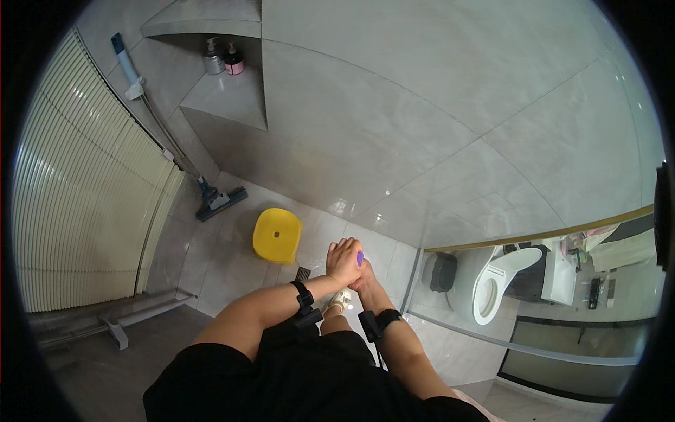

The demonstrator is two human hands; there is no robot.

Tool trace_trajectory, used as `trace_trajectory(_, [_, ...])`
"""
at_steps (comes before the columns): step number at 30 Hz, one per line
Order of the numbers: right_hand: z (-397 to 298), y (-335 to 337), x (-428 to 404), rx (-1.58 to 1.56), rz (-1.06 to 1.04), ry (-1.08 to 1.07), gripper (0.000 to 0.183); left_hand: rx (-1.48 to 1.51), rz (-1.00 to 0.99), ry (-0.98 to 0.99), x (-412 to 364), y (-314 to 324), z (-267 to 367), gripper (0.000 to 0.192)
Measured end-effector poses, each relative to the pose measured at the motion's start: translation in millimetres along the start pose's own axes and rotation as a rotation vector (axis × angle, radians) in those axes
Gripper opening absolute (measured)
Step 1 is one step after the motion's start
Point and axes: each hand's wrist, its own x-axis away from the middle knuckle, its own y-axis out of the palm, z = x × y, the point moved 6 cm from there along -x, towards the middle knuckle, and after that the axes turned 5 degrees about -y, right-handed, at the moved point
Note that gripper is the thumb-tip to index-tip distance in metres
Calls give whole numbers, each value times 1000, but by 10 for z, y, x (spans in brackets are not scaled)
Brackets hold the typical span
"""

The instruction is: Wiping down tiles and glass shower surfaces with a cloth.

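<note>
My left hand [344,261] lies over my right hand [362,279], and the two press together in front of my body. A small purple object [360,258] shows at the left hand's thumb side, between the hands. Most of it is covered, so its kind cannot be told. The fingers of my right hand are largely hidden beneath the left. Both wrists wear black straps with small devices. To the left of the hands, a yellow plastic stool [275,232] stands on the tiled floor.
A floor squeegee [221,203] leans against the wall beside a ribbed cream shutter [89,184]. Two pump bottles [213,58] stand in a wall niche. Below the stool is a floor drain [302,274]. Past a glass partition are a toilet [486,295], a grey bin [443,271] and a washbasin [559,277].
</note>
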Motion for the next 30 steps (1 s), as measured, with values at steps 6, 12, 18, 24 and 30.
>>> trace_trajectory(6, [107,66,6,25,31,20,27,-47,-43,100,22,-179,16,27])
trace_trajectory(12, [14,25,130,25,69,-9,29,-5,-112,242,45,-157,123,31])
trace_trajectory(18, [-101,-238,426,7,119,-45,32,-21,-270,380,105,6,358,29])
trace_trajectory(24, [-209,-608,925,-20,174,-95,34,44,-379,626,303,358,791,26])
trace_trajectory(30, [-221,-1049,1468,-109,212,-150,36,124,-532,796,780,817,1186,20])
